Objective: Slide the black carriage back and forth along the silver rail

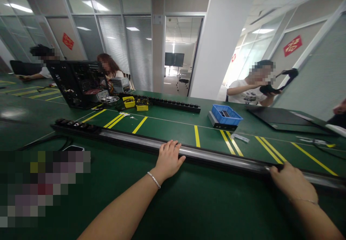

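Note:
A long black power strip [119, 136] with a shiny top face runs across the table in front of me, its sockets at the left end. My left hand [169, 160] lies palm down over its middle, fingers stretched and slightly apart on the top. Farther right, my right hand [293, 182] is closed over the same strip, fingers bent across its far edge. A small bright spot shows by its fingertip; I cannot tell what it is. A black cable [51, 138] lies close to the strip's left end.
Beyond lie a second socket strip [175, 105], yellow trays [129, 102], an open computer case [78, 83] and a blue basket [227, 114] on a metal box. A dark panel [286, 119] is at the right. Several people sit around the green table [189, 204].

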`<action>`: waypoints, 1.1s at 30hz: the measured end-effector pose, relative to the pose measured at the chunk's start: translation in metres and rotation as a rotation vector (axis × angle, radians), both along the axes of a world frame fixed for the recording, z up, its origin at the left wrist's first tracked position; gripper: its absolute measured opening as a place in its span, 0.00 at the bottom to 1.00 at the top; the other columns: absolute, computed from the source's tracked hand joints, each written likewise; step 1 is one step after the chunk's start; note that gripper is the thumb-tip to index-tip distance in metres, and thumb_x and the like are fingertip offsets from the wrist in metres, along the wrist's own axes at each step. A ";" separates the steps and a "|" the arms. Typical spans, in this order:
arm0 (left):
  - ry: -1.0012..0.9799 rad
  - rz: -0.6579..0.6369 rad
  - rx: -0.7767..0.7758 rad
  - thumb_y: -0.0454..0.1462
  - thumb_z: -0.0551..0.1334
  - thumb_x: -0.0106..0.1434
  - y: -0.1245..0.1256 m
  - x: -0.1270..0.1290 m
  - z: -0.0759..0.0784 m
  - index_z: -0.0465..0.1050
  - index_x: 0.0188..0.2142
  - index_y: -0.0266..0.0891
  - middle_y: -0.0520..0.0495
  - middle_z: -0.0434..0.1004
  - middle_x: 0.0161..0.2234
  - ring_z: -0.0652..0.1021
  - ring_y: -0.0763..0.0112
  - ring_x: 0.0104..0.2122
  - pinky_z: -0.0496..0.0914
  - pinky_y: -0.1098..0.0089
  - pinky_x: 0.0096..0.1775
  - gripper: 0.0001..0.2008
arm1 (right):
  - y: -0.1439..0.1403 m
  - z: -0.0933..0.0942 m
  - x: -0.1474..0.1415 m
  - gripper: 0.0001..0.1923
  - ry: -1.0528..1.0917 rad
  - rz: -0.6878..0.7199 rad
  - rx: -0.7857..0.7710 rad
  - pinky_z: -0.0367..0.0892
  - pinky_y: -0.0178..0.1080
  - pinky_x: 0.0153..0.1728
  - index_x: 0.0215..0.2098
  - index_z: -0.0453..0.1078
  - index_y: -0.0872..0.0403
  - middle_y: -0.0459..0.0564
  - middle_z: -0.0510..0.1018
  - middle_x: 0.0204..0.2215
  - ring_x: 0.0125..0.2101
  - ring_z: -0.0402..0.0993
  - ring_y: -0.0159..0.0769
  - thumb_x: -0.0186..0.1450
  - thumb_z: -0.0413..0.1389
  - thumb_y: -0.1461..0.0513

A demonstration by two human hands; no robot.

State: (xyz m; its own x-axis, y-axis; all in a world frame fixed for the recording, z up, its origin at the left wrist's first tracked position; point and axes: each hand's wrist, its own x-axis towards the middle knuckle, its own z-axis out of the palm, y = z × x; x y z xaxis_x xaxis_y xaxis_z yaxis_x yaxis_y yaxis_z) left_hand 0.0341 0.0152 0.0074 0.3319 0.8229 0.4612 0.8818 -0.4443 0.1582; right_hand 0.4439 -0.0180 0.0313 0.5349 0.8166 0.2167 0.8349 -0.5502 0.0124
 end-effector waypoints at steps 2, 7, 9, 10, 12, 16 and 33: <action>0.002 0.002 0.001 0.48 0.48 0.65 0.000 0.000 0.000 0.61 0.56 0.41 0.43 0.63 0.57 0.60 0.57 0.57 0.55 0.54 0.55 0.24 | 0.000 0.007 -0.009 0.30 0.086 0.038 -0.032 0.65 0.45 0.36 0.46 0.67 0.65 0.70 0.72 0.38 0.39 0.72 0.49 0.65 0.32 0.54; 0.000 -0.002 0.012 0.48 0.48 0.66 0.000 0.000 -0.001 0.61 0.56 0.41 0.42 0.63 0.56 0.60 0.57 0.57 0.55 0.53 0.55 0.24 | 0.001 0.015 -0.060 0.28 0.099 0.124 -0.043 0.66 0.47 0.39 0.52 0.62 0.62 0.65 0.71 0.46 0.44 0.70 0.50 0.64 0.37 0.53; 0.000 -0.005 0.010 0.48 0.47 0.66 0.000 -0.001 0.000 0.61 0.56 0.40 0.42 0.63 0.57 0.60 0.57 0.57 0.55 0.54 0.55 0.24 | 0.002 0.014 -0.082 0.26 0.075 0.188 -0.043 0.67 0.47 0.39 0.51 0.64 0.60 0.62 0.73 0.44 0.41 0.72 0.49 0.64 0.38 0.53; 0.000 -0.006 0.009 0.48 0.47 0.66 0.000 -0.001 0.000 0.61 0.56 0.40 0.42 0.63 0.57 0.59 0.57 0.57 0.55 0.54 0.55 0.24 | 0.003 0.013 -0.092 0.25 0.057 0.216 -0.038 0.67 0.46 0.39 0.50 0.64 0.60 0.61 0.73 0.42 0.40 0.72 0.48 0.64 0.38 0.54; 0.000 -0.006 0.006 0.48 0.48 0.66 -0.001 -0.001 0.001 0.61 0.56 0.40 0.42 0.63 0.56 0.59 0.57 0.57 0.55 0.54 0.55 0.24 | 0.003 0.012 -0.105 0.25 0.021 0.255 -0.020 0.67 0.46 0.37 0.49 0.65 0.60 0.61 0.74 0.41 0.39 0.73 0.47 0.65 0.38 0.54; 0.002 0.000 -0.001 0.48 0.48 0.66 -0.001 0.000 0.002 0.61 0.56 0.40 0.43 0.63 0.56 0.60 0.57 0.57 0.55 0.53 0.55 0.24 | 0.003 0.013 -0.112 0.25 -0.003 0.264 -0.027 0.67 0.44 0.37 0.51 0.64 0.59 0.60 0.73 0.43 0.39 0.73 0.46 0.65 0.37 0.53; 0.030 0.008 0.016 0.48 0.48 0.66 0.001 0.000 -0.002 0.61 0.56 0.41 0.44 0.62 0.57 0.59 0.58 0.57 0.55 0.55 0.55 0.23 | 0.001 -0.003 -0.139 0.21 -0.076 0.421 0.081 0.66 0.41 0.33 0.50 0.61 0.61 0.59 0.75 0.40 0.35 0.74 0.43 0.66 0.41 0.55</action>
